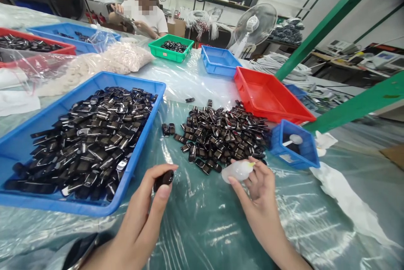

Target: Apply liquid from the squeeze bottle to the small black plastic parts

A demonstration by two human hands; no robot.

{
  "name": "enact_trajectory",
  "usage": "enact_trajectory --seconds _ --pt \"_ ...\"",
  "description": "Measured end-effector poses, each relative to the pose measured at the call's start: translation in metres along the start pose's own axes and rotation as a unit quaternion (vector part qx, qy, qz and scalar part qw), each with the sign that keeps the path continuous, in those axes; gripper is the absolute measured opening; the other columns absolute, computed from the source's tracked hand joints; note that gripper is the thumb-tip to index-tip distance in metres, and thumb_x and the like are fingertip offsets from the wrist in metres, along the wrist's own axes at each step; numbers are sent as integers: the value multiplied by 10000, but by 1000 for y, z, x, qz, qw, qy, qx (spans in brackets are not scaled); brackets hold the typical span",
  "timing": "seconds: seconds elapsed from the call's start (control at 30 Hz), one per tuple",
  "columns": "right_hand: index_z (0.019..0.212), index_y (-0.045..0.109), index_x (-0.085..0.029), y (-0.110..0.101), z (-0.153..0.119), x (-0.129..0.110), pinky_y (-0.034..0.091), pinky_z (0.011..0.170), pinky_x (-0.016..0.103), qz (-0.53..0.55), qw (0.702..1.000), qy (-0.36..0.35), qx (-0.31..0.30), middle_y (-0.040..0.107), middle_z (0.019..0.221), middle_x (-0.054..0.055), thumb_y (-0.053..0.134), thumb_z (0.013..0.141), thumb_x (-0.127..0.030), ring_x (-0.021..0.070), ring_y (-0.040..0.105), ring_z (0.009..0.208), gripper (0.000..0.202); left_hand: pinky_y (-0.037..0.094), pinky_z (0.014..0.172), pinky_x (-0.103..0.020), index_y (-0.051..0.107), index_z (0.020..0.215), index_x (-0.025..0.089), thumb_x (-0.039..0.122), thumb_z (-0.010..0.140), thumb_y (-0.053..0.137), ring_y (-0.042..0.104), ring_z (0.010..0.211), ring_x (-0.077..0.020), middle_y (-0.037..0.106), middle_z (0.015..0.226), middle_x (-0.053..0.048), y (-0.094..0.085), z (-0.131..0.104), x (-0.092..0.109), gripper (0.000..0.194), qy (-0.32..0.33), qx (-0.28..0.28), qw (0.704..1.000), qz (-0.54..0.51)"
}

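Between the thumb and fingers of my left hand (143, 211) is a small black plastic piece (163, 180), rounded at the end that shows. My right hand (260, 192) grips a translucent white squeeze bottle (237, 170) with a yellowish tip, tilted toward the right. Just beyond both hands lies a loose pile of small black car-shaped plastic pieces (221, 133) on the table. A large blue bin (138, 152) at the left is heaped with similar dark pieces (94, 135); my left hand is near its right wall.
A red tray (271, 93) and a small blue box (311, 146) with a white spoon-like tool (294, 139) stand at the right. Green posts (334, 22) rise there. Behind are a green bin (172, 53), a blue tray (221, 70) and a seated person (147, 19).
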State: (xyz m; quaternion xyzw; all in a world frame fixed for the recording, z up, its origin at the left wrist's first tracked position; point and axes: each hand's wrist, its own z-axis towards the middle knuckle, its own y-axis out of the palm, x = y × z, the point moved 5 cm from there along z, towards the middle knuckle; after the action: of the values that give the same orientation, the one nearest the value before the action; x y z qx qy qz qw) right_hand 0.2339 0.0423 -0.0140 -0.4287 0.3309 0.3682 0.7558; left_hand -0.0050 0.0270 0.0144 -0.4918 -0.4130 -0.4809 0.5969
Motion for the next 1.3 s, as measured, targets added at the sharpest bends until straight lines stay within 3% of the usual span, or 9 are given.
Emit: enact_trajectory --seconds 0.13,0.3,0.5,0.67,0.83,0.9,1.0,1.07,1.3 --pt "1213 433 -291 -16 -7 -27 474 889 406 -47 989 -132 52 512 1037 33 666 799 -95 195 544 989 514 389 666 -275 526 1151 311 489 993 349 499 796 -186 518 815 10 0 -2 -1 297 -17 -5 1000 -9" --pt "1095 607 -230 19 -25 -63 540 654 302 -125 948 -243 -163 668 893 38 618 831 -68 181 636 766 310 415 661 -271 539 1127 317 493 994 341 501 772 -184 498 788 9 0 -7 0 297 -13 -14 1000 3" --pt "992 638 -142 61 -23 -61 532 632 383 -158 927 -232 -247 672 903 115 448 922 -72 248 620 787 215 462 833 -275 532 1182 367 398 1002 380 600 943 -183 644 992 12 10 -13 0 238 68 -96 992 53" --pt "860 594 -175 56 -14 -57 507 634 350 -94 950 -149 -258 621 814 67 412 940 -94 208 587 746 215 421 986 -373 477 1266 321 378 986 392 547 1148 -239 593 1262 -24 15 -20 -11 298 48 -122 984 120" --pt "918 551 -223 34 -6 -61 524 603 225 57 962 18 -267 593 808 -4 457 963 -208 113 610 679 106 504 805 -313 455 1225 339 302 992 388 627 971 -202 640 1092 -6 21 -13 -6 245 96 -198 968 123" --pt "920 595 -232 34 -10 -56 524 653 229 187 926 151 -292 600 784 -18 535 933 -280 105 611 688 78 502 812 -317 435 1243 323 275 992 387 626 977 -207 638 1105 -21 22 -10 -4 260 110 -211 963 129" --pt "865 658 -226 41 -21 -52 488 713 219 348 835 300 -302 595 710 -39 664 855 -312 89 587 695 87 502 816 -337 388 1284 307 232 989 379 628 967 -219 642 1095 -44 24 -8 -3 304 143 -218 955 142" --pt "836 675 -217 44 -24 -52 470 707 207 391 807 333 -291 597 696 -43 702 827 -311 79 575 684 98 511 767 -333 393 1265 287 208 984 377 636 888 -215 648 1009 -46 26 -9 -4 292 170 -229 948 141" --pt "799 670 -187 47 -24 -53 442 642 175 435 770 368 -287 591 666 -49 738 795 -294 61 559 645 127 500 677 -323 441 1208 239 220 992 351 602 759 -204 621 888 -46 27 -9 -7 234 189 -240 942 139"
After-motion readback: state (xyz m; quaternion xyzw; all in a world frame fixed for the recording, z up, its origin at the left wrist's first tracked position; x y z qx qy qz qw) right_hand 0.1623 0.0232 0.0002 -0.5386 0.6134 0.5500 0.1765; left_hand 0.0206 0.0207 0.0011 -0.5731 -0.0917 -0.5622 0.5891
